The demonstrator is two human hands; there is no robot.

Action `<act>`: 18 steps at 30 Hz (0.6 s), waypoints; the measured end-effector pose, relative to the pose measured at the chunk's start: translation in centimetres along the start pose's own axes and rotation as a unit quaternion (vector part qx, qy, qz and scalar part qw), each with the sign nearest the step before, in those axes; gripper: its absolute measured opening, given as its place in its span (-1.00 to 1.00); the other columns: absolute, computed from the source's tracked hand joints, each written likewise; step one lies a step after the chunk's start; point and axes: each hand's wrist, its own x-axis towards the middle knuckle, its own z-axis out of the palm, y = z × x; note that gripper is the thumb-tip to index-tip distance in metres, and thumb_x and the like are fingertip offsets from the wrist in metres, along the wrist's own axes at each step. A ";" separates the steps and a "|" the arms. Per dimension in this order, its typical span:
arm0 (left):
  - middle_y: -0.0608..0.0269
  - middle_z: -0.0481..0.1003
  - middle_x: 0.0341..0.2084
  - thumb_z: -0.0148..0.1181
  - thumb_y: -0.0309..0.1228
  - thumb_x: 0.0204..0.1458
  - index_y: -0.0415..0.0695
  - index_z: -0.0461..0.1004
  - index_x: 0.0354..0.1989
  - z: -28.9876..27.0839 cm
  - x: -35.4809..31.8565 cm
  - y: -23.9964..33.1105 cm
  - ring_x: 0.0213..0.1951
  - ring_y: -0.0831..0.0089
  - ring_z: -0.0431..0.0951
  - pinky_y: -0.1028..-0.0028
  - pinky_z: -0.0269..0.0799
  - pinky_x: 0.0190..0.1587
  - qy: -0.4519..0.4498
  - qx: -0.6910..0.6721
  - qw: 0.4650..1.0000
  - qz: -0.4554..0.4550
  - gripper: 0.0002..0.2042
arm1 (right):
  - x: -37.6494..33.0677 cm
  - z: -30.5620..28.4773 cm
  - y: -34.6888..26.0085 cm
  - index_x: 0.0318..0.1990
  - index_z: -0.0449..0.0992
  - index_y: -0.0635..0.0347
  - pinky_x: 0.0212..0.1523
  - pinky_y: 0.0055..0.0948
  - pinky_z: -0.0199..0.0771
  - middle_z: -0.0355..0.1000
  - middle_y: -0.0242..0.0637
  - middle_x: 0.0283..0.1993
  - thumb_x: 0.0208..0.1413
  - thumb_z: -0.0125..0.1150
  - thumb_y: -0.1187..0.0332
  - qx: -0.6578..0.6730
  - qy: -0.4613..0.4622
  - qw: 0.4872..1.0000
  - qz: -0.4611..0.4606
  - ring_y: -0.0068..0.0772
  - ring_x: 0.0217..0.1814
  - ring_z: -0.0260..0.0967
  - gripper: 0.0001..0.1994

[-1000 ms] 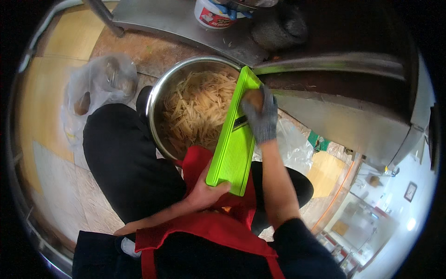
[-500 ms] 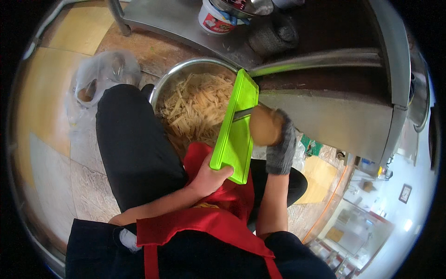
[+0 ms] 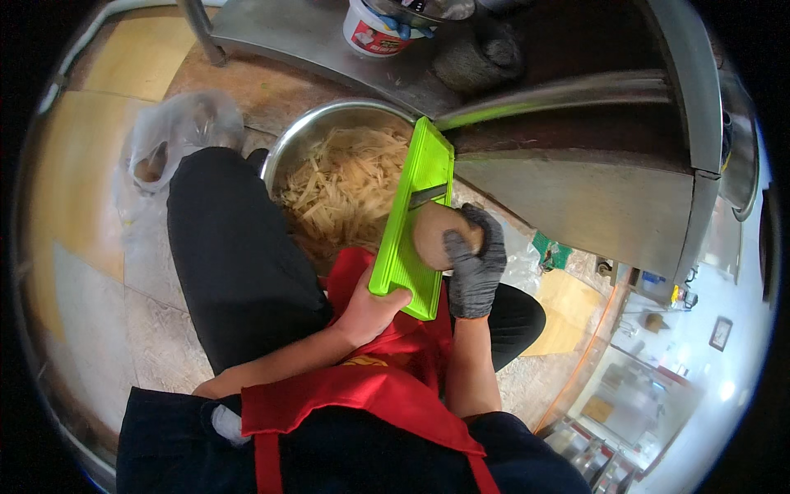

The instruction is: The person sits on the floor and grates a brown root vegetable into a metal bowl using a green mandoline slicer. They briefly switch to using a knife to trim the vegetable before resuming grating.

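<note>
My bare left hand grips the lower end of a bright green mandoline slicer, thumb over its edge. The slicer is tilted, its far end at the rim of a round metal bowl. A slanted metal blade crosses its upper half. In a dark grey glove, my right hand is closed round a large brown root vegetable, pressed to the ridged face just below the blade. Pale shredded strips lie heaped in the bowl; the slicer hides part of them.
A plastic bag with brown round things inside lies on the floor left of my knee. A metal shelf at the back carries a white tub. Beside the bowl runs a steel cabinet panel. An orange cord crosses the floor at right.
My right hand has drawn the root vegetable down the slicer, from over the blade to below it. The left hand keeps its hold, and the view has shifted slightly.
</note>
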 end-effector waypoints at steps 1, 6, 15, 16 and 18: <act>0.41 0.40 -0.36 0.10 -0.65 -0.03 -0.21 0.33 -0.05 0.3 0.2 0.1 -0.32 0.62 0.42 0.55 0.38 -0.27 -0.003 0.009 1.000 -0.002 -0.67 | 0.4 -0.5 0.7 0.04 0.41 0.27 0.15 -0.22 0.36 0.42 -0.12 0.01 -0.02 0.30 0.43 0.105 0.031 0.991 0.082 -0.20 0.04 0.38 -0.57; 0.39 0.44 -0.26 0.10 -0.65 -0.01 -0.21 0.31 0.05 0.3 0.1 0.4 -0.23 0.59 0.45 0.53 0.40 -0.15 -0.018 0.026 0.999 -0.018 -0.60 | 0.9 -2.7 -1.3 0.15 0.29 0.34 0.22 -0.14 0.34 0.36 -0.06 0.12 0.10 0.19 0.30 0.545 0.047 0.795 0.261 -0.13 0.16 0.35 -0.51; 0.39 0.44 -0.27 0.11 -0.66 -0.04 -0.22 0.33 0.02 0.3 0.1 0.4 -0.24 0.61 0.44 0.55 0.41 -0.18 0.015 0.018 0.999 -0.023 -0.61 | -0.5 -1.7 -3.3 0.08 0.38 0.27 0.13 -0.30 0.36 0.41 -0.13 0.04 0.02 0.29 0.38 -0.153 -0.032 0.988 0.021 -0.19 0.07 0.37 -0.56; 0.39 0.44 -0.28 0.11 -0.66 -0.05 -0.22 0.32 0.03 0.0 0.0 0.2 -0.24 0.61 0.44 0.55 0.40 -0.18 0.024 0.024 0.999 -0.032 -0.60 | -0.8 -0.9 -3.0 0.04 0.41 0.26 0.10 -0.32 0.37 0.41 -0.09 0.00 0.00 0.31 0.42 -0.220 -0.067 0.972 -0.042 -0.16 0.03 0.38 -0.59; 0.39 0.43 -0.28 0.12 -0.66 -0.06 -0.22 0.31 0.04 -0.5 -0.2 0.4 -0.25 0.61 0.43 0.55 0.39 -0.18 0.027 0.027 0.998 -0.045 -0.59 | -0.5 0.0 -2.1 0.00 0.41 0.26 0.07 -0.27 0.39 0.40 -0.05 -0.06 -0.03 0.35 0.39 -0.248 -0.073 0.965 -0.052 -0.06 -0.02 0.39 -0.58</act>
